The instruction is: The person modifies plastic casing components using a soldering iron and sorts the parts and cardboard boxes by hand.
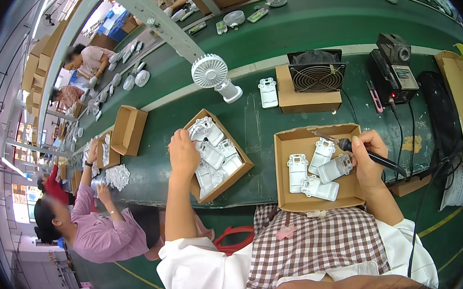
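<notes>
On the green desk (299, 32): our left hand (183, 152) dips, fingers curled, into the cardboard box (218, 152) of white plastic parts at nine o'clock; right hand (367, 156) grips a soldering iron (363, 151) at three o'clock over a second tray (286, 167)

**Free room and obstacles on the green bench**

Between the two open cardboard boxes lies a bare strip of the green conveyor belt (258, 136), wide enough for a hand to pass. The left box (242, 168) is crowded with white plastic housings (213, 157), and the left hand (183, 153) rests over its rim. The right box (287, 195) has free floor along its left wall; its right part is taken by white housings (323, 172) and the right hand (367, 156) with the soldering iron (372, 156). Behind, the white desk fan (212, 75), the extraction fan on a box (317, 78) and the soldering station (394, 70) block the way. Cables (409, 133) cross the belt at right.
</notes>
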